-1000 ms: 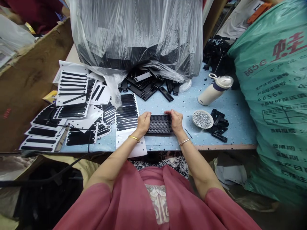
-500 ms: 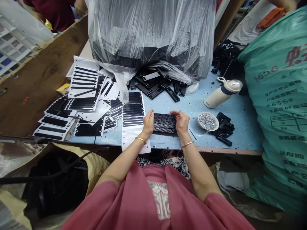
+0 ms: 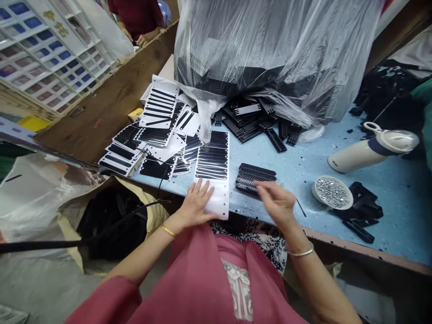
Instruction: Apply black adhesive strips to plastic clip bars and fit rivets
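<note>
My left hand [image 3: 196, 200] lies with spread fingers on the lower, bare part of a white sheet [image 3: 221, 193]. Black adhesive-looking strips [image 3: 212, 155] run in rows across the sheet's upper part. To the right of it, several black pieces with a perforated pattern [image 3: 254, 173] lie side by side on the blue table. My right hand [image 3: 278, 202] is over their near right end, thumb and fingers pinched together. Whatever is between those fingertips, if anything, is too small to make out.
A pile of strip sheets [image 3: 158, 108] lies left. Behind are black plastic parts [image 3: 249, 119] under a clear plastic bag [image 3: 270, 40]. Right stand a bowl of small metal pieces [image 3: 332, 191], a cream bottle [image 3: 367, 153] and black parts [image 3: 366, 209]. A person [image 3: 138, 20] is beyond the wooden board [image 3: 111, 90].
Both hands have come away from the ends of the perforated pieces. My left hand has moved left onto the white sheet; my right hand has closed to a pinch. The view has shifted left.
</note>
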{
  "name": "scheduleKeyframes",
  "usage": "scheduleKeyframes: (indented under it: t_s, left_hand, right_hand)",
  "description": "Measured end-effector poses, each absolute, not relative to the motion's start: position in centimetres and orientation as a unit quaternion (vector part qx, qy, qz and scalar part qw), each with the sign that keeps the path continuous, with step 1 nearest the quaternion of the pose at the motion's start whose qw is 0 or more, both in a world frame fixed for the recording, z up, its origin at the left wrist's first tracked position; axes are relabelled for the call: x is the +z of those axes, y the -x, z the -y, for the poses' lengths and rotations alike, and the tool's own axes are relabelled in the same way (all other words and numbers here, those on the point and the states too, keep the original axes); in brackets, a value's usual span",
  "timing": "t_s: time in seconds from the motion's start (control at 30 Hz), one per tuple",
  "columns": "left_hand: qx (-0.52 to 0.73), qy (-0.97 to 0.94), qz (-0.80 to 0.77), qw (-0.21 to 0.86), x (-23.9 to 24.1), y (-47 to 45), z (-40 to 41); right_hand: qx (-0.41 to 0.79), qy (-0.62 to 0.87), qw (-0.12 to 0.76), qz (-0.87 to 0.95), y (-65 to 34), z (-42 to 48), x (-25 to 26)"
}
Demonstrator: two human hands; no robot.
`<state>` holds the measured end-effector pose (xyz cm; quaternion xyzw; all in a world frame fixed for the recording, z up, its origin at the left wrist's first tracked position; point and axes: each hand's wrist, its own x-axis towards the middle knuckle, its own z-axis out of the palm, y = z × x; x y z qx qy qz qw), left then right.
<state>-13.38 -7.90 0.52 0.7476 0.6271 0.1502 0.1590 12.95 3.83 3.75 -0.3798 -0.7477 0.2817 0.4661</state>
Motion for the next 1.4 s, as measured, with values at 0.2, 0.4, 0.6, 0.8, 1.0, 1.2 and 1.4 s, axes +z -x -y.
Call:
scheduleKeyframes:
  t_s: [0.2,0.4,0.6,0.8,1.0,1.2,1.4]
  left_hand:
    - [0.183,-0.724,-0.649,0.142,0.2,11.9,13.6]
    - [0.405,-0.548,-0.679,0.273,1.7,11.8,16.8]
    - [0.554,-0.206,-0.644,0.486,-0.7,12.5,15.6]
    - [0.625,-0.114,-0.532,0.56,-1.0,11.0,13.9]
    - [0.625,-0.117,-0.516,0.574,0.1,11.4,13.6]
    - [0.618,-0.156,-0.516,0.572,0.8,11.8,12.6]
    - [0.619,-0.184,-0.498,0.579,0.6,11.3,11.6]
  right_hand:
    - [0.186,0.235,0.385,0.873,-5.7,1.1,-0.2]
    - [0.111,0.234,0.275,0.926,-4.8,2.4,-2.7]
    - [0.132,0.238,0.3,0.914,-6.3,4.1,-3.2]
    - [0.141,0.244,0.323,0.903,-6.2,4.1,-3.2]
    - [0.177,0.257,0.335,0.889,-6.0,4.3,-2.9]
    - [0.236,0.261,0.341,0.872,-5.9,4.2,-2.3]
    - [0.272,0.277,0.364,0.847,-5.2,3.2,-1.4]
